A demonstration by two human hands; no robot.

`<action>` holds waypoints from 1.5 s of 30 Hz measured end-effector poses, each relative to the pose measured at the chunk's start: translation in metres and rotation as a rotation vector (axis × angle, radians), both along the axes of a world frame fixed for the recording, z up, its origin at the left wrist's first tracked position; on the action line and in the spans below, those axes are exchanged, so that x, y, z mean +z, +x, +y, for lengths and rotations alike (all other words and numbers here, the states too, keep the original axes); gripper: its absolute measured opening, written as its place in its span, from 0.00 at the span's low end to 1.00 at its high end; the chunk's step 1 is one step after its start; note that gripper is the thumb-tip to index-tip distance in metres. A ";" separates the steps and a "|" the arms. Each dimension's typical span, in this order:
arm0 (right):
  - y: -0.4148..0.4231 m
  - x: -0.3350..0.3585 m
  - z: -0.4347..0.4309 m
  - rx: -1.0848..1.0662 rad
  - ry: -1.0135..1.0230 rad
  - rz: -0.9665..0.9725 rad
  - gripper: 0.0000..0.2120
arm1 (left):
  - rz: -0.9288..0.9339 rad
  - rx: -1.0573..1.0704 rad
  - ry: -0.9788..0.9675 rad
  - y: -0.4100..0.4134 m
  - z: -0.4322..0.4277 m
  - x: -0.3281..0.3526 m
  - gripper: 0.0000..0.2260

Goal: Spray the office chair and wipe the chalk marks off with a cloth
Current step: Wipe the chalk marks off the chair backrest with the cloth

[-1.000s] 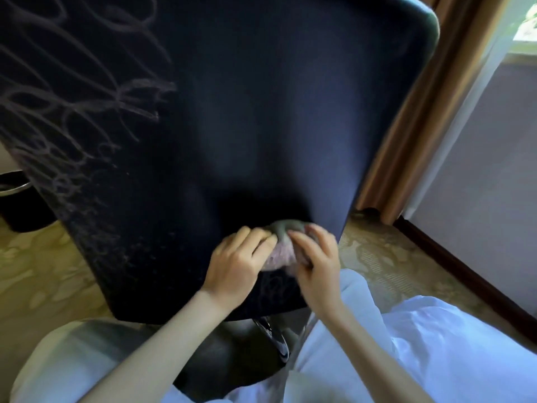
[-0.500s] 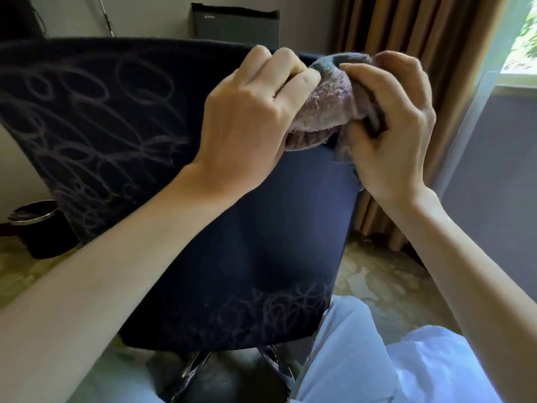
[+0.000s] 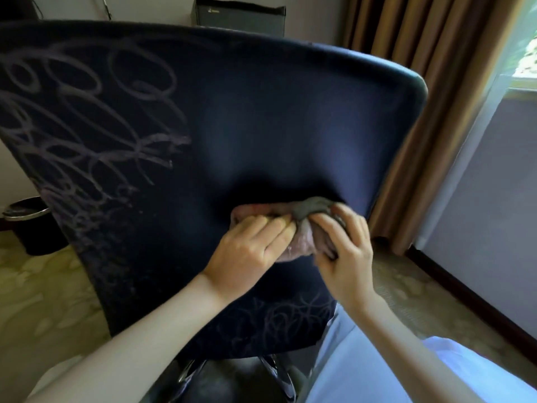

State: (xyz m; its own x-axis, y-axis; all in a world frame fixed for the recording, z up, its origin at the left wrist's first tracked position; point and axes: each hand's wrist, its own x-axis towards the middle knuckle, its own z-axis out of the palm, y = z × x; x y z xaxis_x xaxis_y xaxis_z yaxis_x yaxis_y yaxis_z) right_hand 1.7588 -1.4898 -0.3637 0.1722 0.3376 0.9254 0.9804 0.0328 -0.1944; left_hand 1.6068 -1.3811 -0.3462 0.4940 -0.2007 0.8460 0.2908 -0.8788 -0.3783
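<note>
While the cloth [image 3: 302, 228] is pressed to the back of the chair [image 3: 290, 126], low and right of middle, it is grasped by the left hand [image 3: 250, 251] and the right hand [image 3: 347, 257], fingers curled round it. Chalk marks [image 3: 87, 126] are seen at left and below.

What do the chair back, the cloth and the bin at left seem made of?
Chair back: dark navy woven fabric, matte; chalk marks cling to it. Cloth: soft, fuzzy, probably terry or microfibre; it bunches in folds. Bin: dark body, shiny rim, likely metal.
</note>
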 end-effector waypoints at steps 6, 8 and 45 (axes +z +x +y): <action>-0.005 -0.087 0.002 -0.006 -0.150 0.072 0.18 | 0.123 -0.001 -0.078 -0.006 0.007 -0.083 0.08; -0.007 -0.118 0.000 -0.014 -0.234 0.103 0.22 | 0.179 0.004 -0.106 -0.009 0.007 -0.109 0.08; -0.092 0.120 0.059 0.061 0.103 -0.404 0.15 | -0.216 0.127 -0.112 -0.110 0.045 0.101 0.14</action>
